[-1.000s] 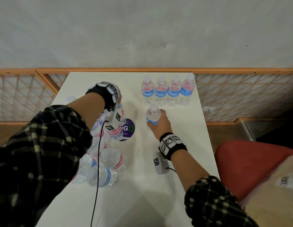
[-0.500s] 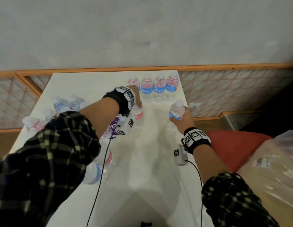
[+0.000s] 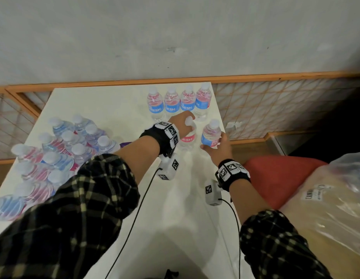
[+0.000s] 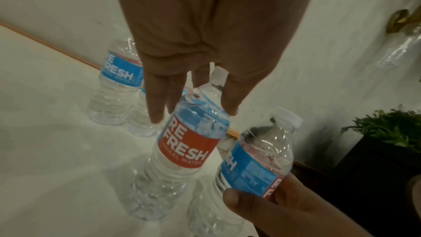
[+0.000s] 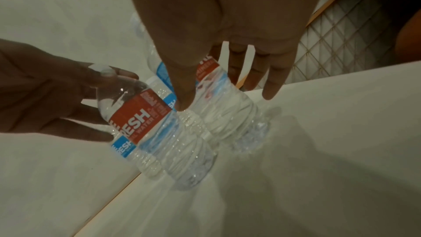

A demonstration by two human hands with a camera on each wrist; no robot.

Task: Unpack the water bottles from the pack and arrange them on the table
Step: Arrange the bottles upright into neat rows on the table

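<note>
Four water bottles [image 3: 179, 102] stand in a row at the back of the white table [image 3: 98, 101]. In front of that row, my left hand [image 3: 185, 123] grips the cap and neck of a red-label bottle [image 3: 187, 138] standing on the table; from the left wrist its fingers [image 4: 157, 107] curl over that bottle [image 4: 187, 143]. Just to the right, my right hand [image 3: 215, 146] holds a blue-label bottle [image 3: 211, 134] by its body near the table's right edge; the right wrist view has the thumb [image 5: 182, 96] on this bottle [image 5: 227, 107]. The opened pack [image 3: 60, 150] with several bottles sits at the left.
The table's right edge [image 3: 225, 158] is close to both held bottles. A red seat [image 3: 279, 178] and a plastic-wrapped package [image 3: 326, 214] stand right of the table. A wooden lattice rail [image 3: 275, 101] runs behind. Cables trail over the table's near part.
My left hand has carried the red-label bottle from the pack to the right, beside the right hand's bottle. My right hand has moved its bottle right and set it in front of the row.
</note>
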